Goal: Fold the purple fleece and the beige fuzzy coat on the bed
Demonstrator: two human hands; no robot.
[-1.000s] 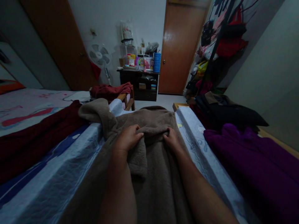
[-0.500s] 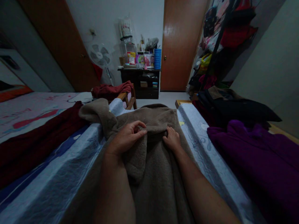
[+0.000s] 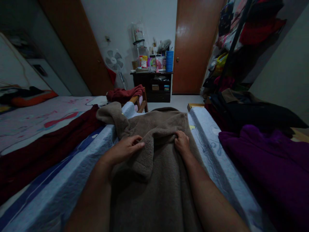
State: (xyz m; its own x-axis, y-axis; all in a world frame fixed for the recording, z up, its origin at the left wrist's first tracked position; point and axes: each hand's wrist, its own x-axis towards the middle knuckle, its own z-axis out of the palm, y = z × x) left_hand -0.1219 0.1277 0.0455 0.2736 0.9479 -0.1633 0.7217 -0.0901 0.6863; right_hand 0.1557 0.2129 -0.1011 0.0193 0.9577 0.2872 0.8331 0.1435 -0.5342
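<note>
A brown fleecy coat (image 3: 166,187) lies spread on a light blue padded surface, with one sleeve (image 3: 109,112) sticking out to the far left. My right hand (image 3: 182,142) has its fingers curled over a raised fold of the coat and grips it; the fingertips are partly hidden in the cloth. At the left end of that fold is my left hand (image 3: 126,148), thumb and fingers apart, over a loose flap of the same fabric. Whether its fingertips touch the cloth is hard to see.
A folded purple garment (image 3: 263,161) and dark clothes (image 3: 253,109) lie at the right. Dark red trousers (image 3: 55,148) stretch along the bed at the left. A red cloth (image 3: 125,93) hangs over a wooden frame. Behind stand a fan (image 3: 114,60), a black cabinet (image 3: 151,87) and a door (image 3: 193,48).
My left hand has moved left and nearer to me, its fingers letting go of the fold's edge. My right hand keeps its grip. The view has turned slightly left.
</note>
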